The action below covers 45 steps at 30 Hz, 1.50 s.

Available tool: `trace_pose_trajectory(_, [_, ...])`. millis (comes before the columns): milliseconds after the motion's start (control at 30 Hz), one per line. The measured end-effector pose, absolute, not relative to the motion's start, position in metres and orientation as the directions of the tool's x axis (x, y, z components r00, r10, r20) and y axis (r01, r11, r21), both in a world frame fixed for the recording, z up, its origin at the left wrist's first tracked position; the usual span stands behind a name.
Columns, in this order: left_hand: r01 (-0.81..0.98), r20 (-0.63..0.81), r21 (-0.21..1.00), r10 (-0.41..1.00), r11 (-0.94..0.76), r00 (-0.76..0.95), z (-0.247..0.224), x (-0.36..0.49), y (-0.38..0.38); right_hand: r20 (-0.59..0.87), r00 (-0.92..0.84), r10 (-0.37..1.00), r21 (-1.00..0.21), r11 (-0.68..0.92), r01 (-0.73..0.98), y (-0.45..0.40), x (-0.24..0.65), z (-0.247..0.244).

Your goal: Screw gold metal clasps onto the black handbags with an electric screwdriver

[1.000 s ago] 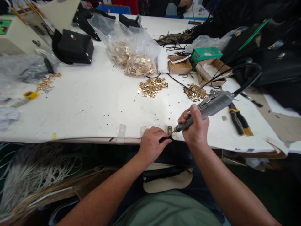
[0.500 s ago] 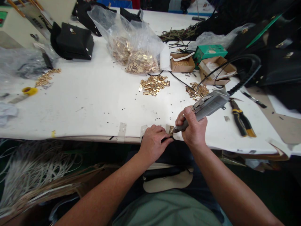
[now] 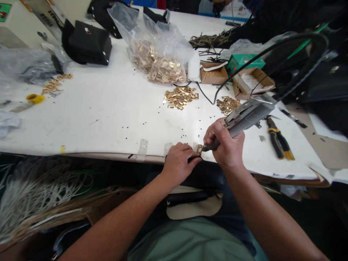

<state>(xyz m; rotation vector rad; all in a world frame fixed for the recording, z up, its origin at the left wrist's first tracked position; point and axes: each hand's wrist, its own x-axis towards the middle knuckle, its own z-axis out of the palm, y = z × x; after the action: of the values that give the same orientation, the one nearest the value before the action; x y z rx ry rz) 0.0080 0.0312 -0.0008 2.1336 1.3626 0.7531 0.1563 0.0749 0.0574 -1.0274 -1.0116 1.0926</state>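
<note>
My right hand (image 3: 227,146) is wrapped round a grey electric screwdriver (image 3: 248,115), tilted so that its tip meets a small gold metal plate (image 3: 199,149) at the table's front edge. Close beside the plate, my left hand (image 3: 179,159) pinches the edge of a black leather-like piece (image 3: 208,173). Most of that piece hangs below the edge over my lap, and my fingers hide part of it. How the plate joins the black piece is too small to tell.
Gold plates lie in a pile (image 3: 181,97) and a smaller pile (image 3: 227,105). Behind them are a plastic bag of gold parts (image 3: 165,69) and a cardboard box of small pieces (image 3: 214,75). Pliers (image 3: 280,139) lie right; a black bag (image 3: 89,43) stands back left.
The screwdriver's rear end and cable have swung up and to the right. Its tip stays at the gold plate, and my left hand keeps its pinch. The whole view has shifted slightly.
</note>
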Motion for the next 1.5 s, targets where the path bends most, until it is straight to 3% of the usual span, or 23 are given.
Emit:
trace_pose_trajectory(367, [0.629, 0.201, 0.694, 0.933, -0.35, 0.298, 0.0036, 0.0108, 0.0304, 0.01, 0.277, 0.961, -0.911, 0.123, -0.393, 0.0696, 0.1515, 0.0575])
trace_pose_trajectory(1500, [0.614, 0.251, 0.685, 0.918, -0.392, 0.306, -0.0036, 0.0091, 0.0298, -0.002, 0.283, 0.959, -0.895, 0.124, -0.428, 0.0665, 0.1532, 0.0567])
